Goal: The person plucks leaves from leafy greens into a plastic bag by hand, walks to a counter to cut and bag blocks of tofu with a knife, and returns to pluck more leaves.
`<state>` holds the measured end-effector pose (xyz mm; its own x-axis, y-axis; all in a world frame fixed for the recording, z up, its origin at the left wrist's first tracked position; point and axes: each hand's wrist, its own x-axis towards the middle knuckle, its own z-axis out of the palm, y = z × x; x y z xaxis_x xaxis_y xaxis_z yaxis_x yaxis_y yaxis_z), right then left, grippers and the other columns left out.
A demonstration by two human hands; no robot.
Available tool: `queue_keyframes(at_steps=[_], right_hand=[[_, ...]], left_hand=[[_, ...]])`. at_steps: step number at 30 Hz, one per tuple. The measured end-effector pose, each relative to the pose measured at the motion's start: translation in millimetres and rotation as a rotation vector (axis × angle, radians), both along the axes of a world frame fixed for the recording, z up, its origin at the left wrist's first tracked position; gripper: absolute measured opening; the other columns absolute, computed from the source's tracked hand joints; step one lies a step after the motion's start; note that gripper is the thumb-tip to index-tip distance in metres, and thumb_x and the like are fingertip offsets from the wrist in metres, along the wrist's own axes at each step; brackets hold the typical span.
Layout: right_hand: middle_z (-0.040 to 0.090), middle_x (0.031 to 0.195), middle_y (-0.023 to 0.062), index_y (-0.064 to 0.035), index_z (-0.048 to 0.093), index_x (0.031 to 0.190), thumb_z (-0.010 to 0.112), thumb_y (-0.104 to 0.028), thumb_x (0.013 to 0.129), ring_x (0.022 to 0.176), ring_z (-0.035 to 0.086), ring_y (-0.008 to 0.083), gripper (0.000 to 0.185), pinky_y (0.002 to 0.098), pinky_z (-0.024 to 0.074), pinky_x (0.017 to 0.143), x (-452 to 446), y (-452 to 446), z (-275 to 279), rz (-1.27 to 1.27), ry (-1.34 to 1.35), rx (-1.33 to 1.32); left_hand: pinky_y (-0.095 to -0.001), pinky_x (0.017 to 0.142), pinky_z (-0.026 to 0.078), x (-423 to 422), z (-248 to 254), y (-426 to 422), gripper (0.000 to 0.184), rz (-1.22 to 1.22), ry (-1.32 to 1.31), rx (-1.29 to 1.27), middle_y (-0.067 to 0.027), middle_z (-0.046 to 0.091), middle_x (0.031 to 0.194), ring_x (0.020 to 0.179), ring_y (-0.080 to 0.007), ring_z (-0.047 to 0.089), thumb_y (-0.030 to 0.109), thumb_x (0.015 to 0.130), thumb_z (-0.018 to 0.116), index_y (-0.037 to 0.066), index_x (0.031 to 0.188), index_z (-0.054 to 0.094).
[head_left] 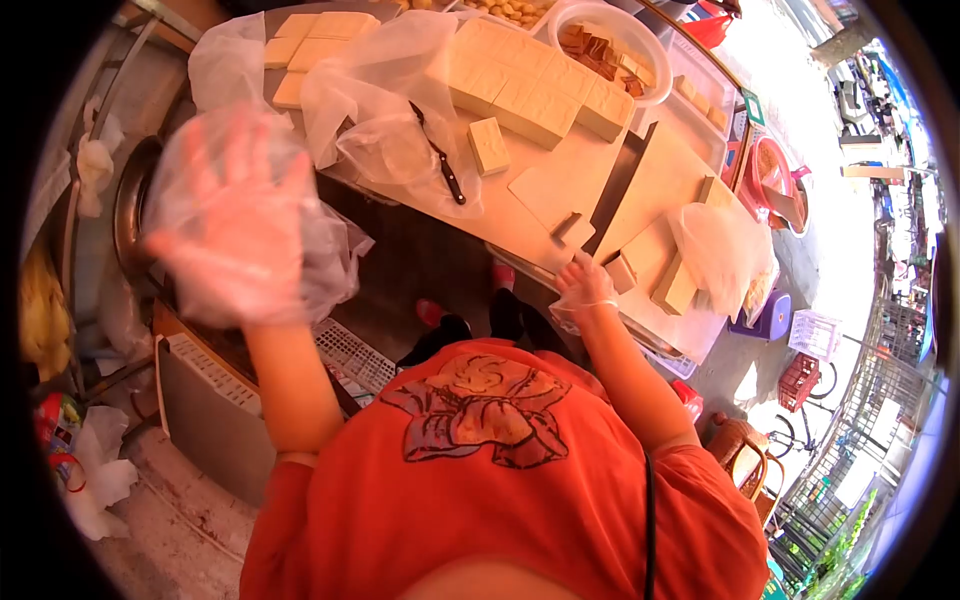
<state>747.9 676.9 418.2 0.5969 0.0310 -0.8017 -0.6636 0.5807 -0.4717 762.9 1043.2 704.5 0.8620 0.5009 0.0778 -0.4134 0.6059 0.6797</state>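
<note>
My left hand (235, 215) is raised at the left, fingers spread wide, inside a clear plastic bag (325, 255) that hangs loosely around it. At the front edge of the table, my right hand (585, 290) is in a thin clear glove with its fingers apart, close to a small tofu piece (621, 272). Another cut piece (576, 231) lies just beyond its fingertips. Large tofu blocks (535, 95) stand in rows at the back, and a single block (488, 146) sits in front of them. A black-handled knife (447, 175) rests on plastic film (390, 135).
A white tub (655, 85) of brown pieces stands at the back right. Another plastic bag (715, 245) covers part of the table's right side. Beyond it are a pink bucket (772, 175) and a purple stool (768, 315). A white crate (355, 355) lies below the table.
</note>
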Motion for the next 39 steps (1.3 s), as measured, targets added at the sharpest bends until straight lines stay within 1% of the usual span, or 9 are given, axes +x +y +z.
queue_keyframes(at_steps=[10, 16, 19, 20, 23, 32, 34, 38, 39], right_hand=[[0.052, 0.115, 0.0091, -0.0053, 0.039, 0.123, 0.066, -0.025, 0.079, 0.102, 0.053, 0.0259, 0.055, 0.0416, 0.0503, 0.074, 77.4, -11.0, 54.4, 0.108, -0.243, -0.326], [0.053, 0.124, 0.0084, -0.006, 0.045, 0.125, 0.066, -0.016, 0.08, 0.105, 0.056, 0.0268, 0.051, 0.0375, 0.0524, 0.079, 138.3, -72.2, 14.5, 0.036, -0.431, -0.579], [0.052, 0.127, 0.0095, -0.0051, 0.053, 0.12, 0.07, -0.012, 0.074, 0.107, 0.053, 0.0318, 0.049, 0.0367, 0.0486, 0.085, 180.7, -56.2, -17.0, 0.055, -0.414, -0.537], [0.052, 0.126, 0.0109, -0.0056, 0.054, 0.119, 0.07, -0.013, 0.074, 0.107, 0.053, 0.0325, 0.049, 0.0367, 0.0478, 0.086, 192.2, -43.5, -24.0, 0.196, -0.466, -0.688], [0.054, 0.119, 0.0163, -0.0088, 0.051, 0.122, 0.071, -0.025, 0.075, 0.107, 0.052, 0.0317, 0.053, 0.0372, 0.0468, 0.087, 218.3, -7.5, -44.5, 0.9, -0.776, -1.609], [0.056, 0.117, 0.0176, -0.006, 0.056, 0.112, 0.074, -0.02, 0.072, 0.104, 0.051, 0.0362, 0.045, 0.0386, 0.0439, 0.088, 183.2, 18.8, 22.7, 0.695, -0.888, -1.36], [0.055, 0.118, 0.0179, -0.0047, 0.056, 0.11, 0.074, -0.02, 0.073, 0.104, 0.051, 0.0361, 0.044, 0.0373, 0.0444, 0.087, 173.8, 13.9, 29.4, 0.676, -0.896, -1.333], [0.059, 0.107, 0.0068, -0.0027, 0.051, 0.115, 0.062, -0.017, 0.087, 0.101, 0.055, 0.0245, 0.034, 0.0368, 0.0479, 0.087, 155.3, 23.4, 87.0, -0.092, -0.507, -0.019], [0.057, 0.102, 0.0026, -0.0027, 0.049, 0.114, 0.055, -0.017, 0.091, 0.1, 0.055, 0.0191, 0.027, 0.0347, 0.0508, 0.083, 149.4, 29.3, 107.4, -0.087, -0.5, -0.023]], left_hand=[[-0.033, 0.099, 0.031, 141.4, -159.0, -97.9, 0.064, -0.088, 0.246, 0.573, -0.0079, 0.043, 0.127, 0.111, -0.0193, 0.042, 0.043, 0.089, 0.053, 0.001, 0.133, 0.032], [-0.0552, 0.106, 0.015, 218.5, -291.1, -139.8, 0.063, -0.142, 0.316, 0.901, -0.0167, 0.035, 0.139, 0.13, -0.0305, 0.031, 0.049, 0.093, 0.035, 0.003, 0.136, 0.03], [-0.0634, 0.104, 0.008, 211.8, -256.3, -152.4, 0.063, -0.107, 0.538, 1.688, -0.0178, 0.03, 0.143, 0.133, -0.0313, 0.027, 0.049, 0.094, 0.028, 0.004, 0.137, 0.03], [-0.0655, 0.103, 0.006, 206.6, -241.8, -154.8, 0.063, -0.102, 0.657, 2.047, -0.018, 0.028, 0.144, 0.134, -0.0311, 0.026, 0.05, 0.094, 0.027, 0.004, 0.138, 0.03], [-0.0645, 0.104, 0.006, 203.2, -257.0, -151.7, 0.065, -0.05, 0.587, 2.095, -0.0167, 0.024, 0.147, 0.135, -0.0297, 0.023, 0.05, 0.094, 0.026, 0.004, 0.139, 0.028], [-0.0552, 0.109, 0.009, 204.6, -221.1, -154.1, 0.069, -0.415, 0.757, 1.897, -0.0141, 0.025, 0.147, 0.134, -0.0275, 0.026, 0.054, 0.094, 0.025, 0.004, 0.14, 0.026], [-0.0452, 0.111, 0.012, 196.8, -224.9, -145.5, 0.072, -0.358, 0.583, 1.047, -0.0113, 0.026, 0.147, 0.135, -0.024, 0.024, 0.058, 0.092, 0.026, 0.005, 0.141, 0.026], [-0.0307, 0.11, 0.021, 147.6, -154.7, -137.5, 0.078, -0.011, 0.482, -0.081, -0.0065, 0.027, 0.146, 0.133, -0.0187, 0.026, 0.064, 0.089, 0.027, 0.008, 0.142, 0.024], [-0.0321, 0.109, 0.023, 136.0, -154.1, -141.5, 0.076, -0.057, 0.438, -0.176, -0.0063, 0.028, 0.145, 0.133, -0.0189, 0.027, 0.064, 0.09, 0.027, 0.009, 0.142, 0.024]])
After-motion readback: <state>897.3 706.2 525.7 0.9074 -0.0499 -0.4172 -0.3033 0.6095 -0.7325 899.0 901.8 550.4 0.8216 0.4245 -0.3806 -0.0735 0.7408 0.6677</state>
